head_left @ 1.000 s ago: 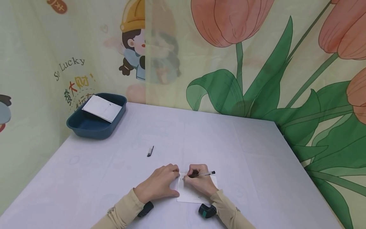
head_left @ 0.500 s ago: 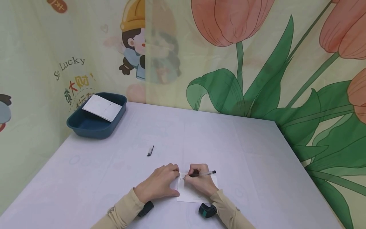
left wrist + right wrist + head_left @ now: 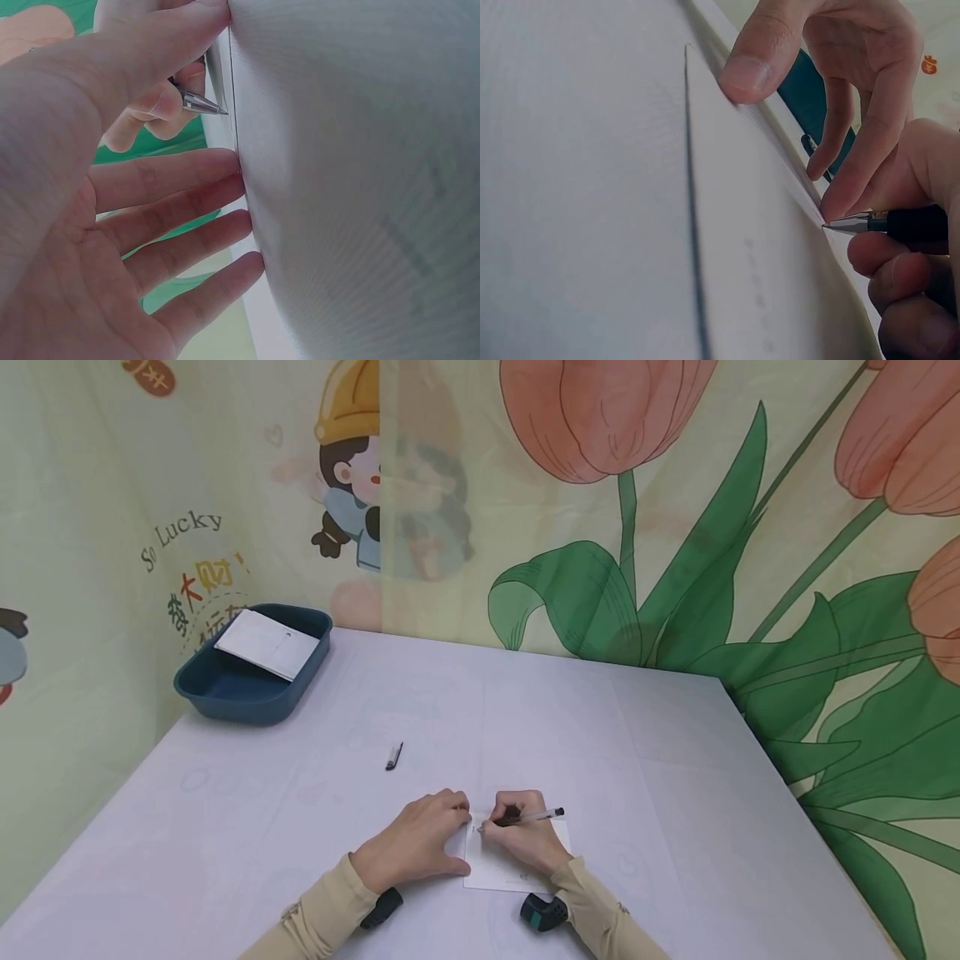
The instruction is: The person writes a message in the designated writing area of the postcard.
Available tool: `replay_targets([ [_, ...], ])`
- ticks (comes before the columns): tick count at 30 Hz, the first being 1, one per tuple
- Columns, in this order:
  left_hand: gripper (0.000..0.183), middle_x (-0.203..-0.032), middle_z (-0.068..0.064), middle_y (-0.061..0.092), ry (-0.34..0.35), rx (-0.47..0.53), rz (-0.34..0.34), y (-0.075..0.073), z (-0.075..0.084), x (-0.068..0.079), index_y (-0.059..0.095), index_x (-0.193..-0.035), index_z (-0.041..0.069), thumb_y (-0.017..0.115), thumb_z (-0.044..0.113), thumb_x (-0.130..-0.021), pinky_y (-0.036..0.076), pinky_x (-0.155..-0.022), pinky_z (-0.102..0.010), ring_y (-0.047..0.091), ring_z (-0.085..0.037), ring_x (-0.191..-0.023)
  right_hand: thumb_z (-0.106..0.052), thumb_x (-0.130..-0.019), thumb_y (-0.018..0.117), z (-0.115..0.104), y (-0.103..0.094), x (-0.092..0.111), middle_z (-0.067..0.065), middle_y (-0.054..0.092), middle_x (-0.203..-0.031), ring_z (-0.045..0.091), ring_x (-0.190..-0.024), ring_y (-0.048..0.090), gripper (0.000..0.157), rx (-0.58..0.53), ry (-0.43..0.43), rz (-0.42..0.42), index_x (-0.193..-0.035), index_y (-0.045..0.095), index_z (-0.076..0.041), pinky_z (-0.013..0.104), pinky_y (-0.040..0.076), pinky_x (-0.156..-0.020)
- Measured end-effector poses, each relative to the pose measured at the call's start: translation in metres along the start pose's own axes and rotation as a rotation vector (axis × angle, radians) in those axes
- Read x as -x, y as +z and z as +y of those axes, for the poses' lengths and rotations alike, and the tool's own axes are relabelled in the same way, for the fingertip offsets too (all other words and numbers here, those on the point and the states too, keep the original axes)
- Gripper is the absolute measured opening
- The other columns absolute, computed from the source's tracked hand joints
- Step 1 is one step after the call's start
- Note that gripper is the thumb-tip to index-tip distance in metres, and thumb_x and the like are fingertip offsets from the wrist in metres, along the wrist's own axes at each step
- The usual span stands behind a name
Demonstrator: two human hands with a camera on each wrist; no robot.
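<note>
A small white sheet of paper (image 3: pixel 495 868) lies near the front of the white table, with a few small dark marks on it. My right hand (image 3: pixel 528 835) pinches a black-and-clear gel pen (image 3: pixel 542 815). In the right wrist view the metal tip of the pen (image 3: pixel 847 223) is right at the paper (image 3: pixel 742 195). The left hand (image 3: pixel 420 839) spreads over the left side of the sheet, thumb and fingertips at its edge. In the left wrist view its fingers (image 3: pixel 187 262) are extended, tips pressing down along the surface.
A pen cap (image 3: pixel 394 756) lies on the table beyond the left hand. At the back left stands a dark blue plastic bin (image 3: pixel 247 710) with a stack of white paper (image 3: pixel 267 643) leaning in it. Printed curtains (image 3: pixel 450 610) rise behind the table (image 3: pixel 562 718).
Almost nothing differs. The pen tip stays by the upper left of the paper, and the left hand keeps its place on the sheet's edge.
</note>
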State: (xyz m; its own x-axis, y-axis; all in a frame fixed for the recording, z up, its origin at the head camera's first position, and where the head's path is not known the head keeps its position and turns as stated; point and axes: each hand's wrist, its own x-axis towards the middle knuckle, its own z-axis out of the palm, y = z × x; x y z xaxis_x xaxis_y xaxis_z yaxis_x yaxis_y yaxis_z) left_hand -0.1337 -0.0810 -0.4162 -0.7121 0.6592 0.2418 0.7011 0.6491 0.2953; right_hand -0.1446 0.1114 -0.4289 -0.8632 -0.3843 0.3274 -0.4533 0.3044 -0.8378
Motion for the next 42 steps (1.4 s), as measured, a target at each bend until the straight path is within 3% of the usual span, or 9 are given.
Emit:
replay_targets([
  [17, 0.045, -0.096, 0.0, 0.06, -0.004, 0.006, 0.007, 0.0001, 0.0001, 0.0009, 0.071, -0.094, 0.004, 0.086, 0.034, -0.065, 0.047, -0.072, -0.026, 0.053, -0.011, -0.085, 0.016, -0.064, 0.06, -0.0022, -0.0007, -0.0005, 0.002, 0.051, -0.054, -0.002, -0.055, 0.042, 0.024, -0.005, -0.033, 0.029, -0.055, 0.051, -0.004, 0.014, 0.033, -0.052],
  [42, 0.044, -0.097, -0.001, 0.06, -0.003, 0.005, -0.003, 0.001, -0.0002, 0.0009, 0.071, -0.094, 0.004, 0.086, 0.034, -0.065, 0.048, -0.074, -0.027, 0.054, -0.012, -0.086, 0.016, -0.065, 0.061, -0.0043, 0.0009, 0.0011, 0.006, 0.053, -0.054, -0.001, -0.055, 0.043, 0.023, -0.021, -0.022, -0.006, -0.056, 0.051, -0.002, 0.014, 0.034, -0.054],
])
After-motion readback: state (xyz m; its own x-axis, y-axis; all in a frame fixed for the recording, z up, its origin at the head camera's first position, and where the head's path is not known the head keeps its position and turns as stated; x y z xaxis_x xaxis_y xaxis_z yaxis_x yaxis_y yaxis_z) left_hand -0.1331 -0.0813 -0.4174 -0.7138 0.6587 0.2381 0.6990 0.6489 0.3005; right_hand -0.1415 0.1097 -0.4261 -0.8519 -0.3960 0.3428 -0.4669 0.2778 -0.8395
